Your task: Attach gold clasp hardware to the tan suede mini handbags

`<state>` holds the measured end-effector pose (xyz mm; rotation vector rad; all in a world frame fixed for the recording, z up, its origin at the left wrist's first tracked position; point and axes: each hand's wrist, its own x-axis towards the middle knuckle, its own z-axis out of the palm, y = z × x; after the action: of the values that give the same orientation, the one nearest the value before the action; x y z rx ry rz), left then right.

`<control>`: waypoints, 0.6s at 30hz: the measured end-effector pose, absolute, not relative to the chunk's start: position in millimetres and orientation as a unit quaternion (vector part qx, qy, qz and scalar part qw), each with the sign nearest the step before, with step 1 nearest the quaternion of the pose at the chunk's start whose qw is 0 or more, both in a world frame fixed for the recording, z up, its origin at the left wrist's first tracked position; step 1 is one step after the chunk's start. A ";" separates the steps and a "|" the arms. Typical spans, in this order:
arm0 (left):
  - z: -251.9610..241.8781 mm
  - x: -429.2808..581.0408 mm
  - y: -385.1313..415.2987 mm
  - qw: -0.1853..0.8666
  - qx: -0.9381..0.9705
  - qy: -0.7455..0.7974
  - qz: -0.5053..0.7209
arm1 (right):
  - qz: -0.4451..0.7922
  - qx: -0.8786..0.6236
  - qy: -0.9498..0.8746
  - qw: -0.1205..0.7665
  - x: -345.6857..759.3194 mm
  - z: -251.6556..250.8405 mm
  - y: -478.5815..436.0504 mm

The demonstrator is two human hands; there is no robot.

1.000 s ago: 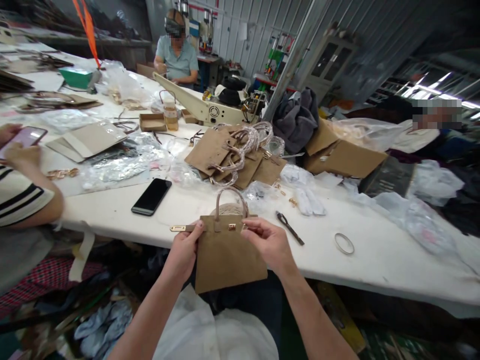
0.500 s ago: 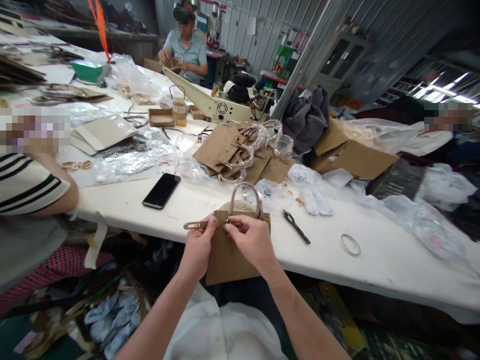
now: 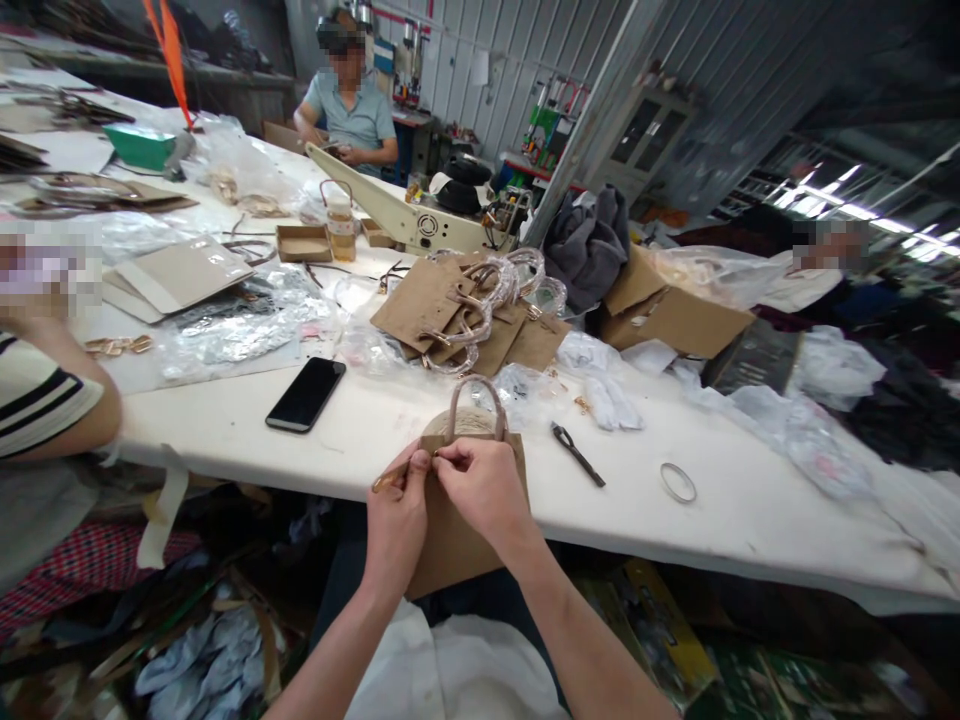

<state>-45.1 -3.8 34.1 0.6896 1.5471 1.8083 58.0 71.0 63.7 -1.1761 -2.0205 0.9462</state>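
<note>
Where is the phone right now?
In the head view, the phone lies on the table near its front edge, left of the bag, beside clear plastic.

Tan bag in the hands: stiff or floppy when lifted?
Probably stiff: the tan bag hangs flat below the left hand and right hand without drooping. Likely light: fingertip pinches carry it. Its handle stands upright, so semi-rigid.

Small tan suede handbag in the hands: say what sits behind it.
A beige ball, seemingly twine, shows through the looped handle; its lower part is hidden by the small tan suede handbag.
</note>
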 end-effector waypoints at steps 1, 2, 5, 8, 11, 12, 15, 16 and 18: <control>33.9 -45.7 -4.1 0.319 0.256 0.600 0.687 | 0.331 -0.434 -0.779 0.309 55.8 61.8 67.4; 32.9 -46.7 -4.2 0.315 0.248 0.610 0.684 | 0.304 -0.424 -0.795 0.308 54.0 59.3 63.7; 24.9 -50.5 -2.4 0.345 0.206 0.621 0.673 | 0.264 -0.403 -0.830 0.280 51.8 51.7 54.0; 13.9 -53.7 -0.3 0.411 0.147 0.600 0.671 | 0.308 -0.386 -0.826 0.271 58.5 54.1 47.9; 6.1 -57.3 -1.6 0.482 0.118 0.571 0.654 | 0.390 -0.321 -0.822 0.264 80.1 70.6 50.3; 4.4 -58.9 -2.6 0.499 0.110 0.570 0.644 | 0.421 -0.298 -0.815 0.264 91.8 77.9 56.7; 0.9 -65.3 -4.7 0.512 0.103 0.588 0.618 | 0.444 -0.328 -0.769 0.323 140.3 97.5 105.0; 0.0 -67.4 -4.6 0.515 0.108 0.590 0.613 | 0.407 -0.381 -0.751 0.353 159.4 101.4 131.4; -1.4 -70.1 -2.6 0.523 0.116 0.584 0.610 | 0.238 -0.508 -0.741 0.370 197.4 102.9 193.8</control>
<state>-70.1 -2.6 -1.4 0.2785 1.3986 1.4594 197.4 193.8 102.9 -1.3031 -1.9000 0.6110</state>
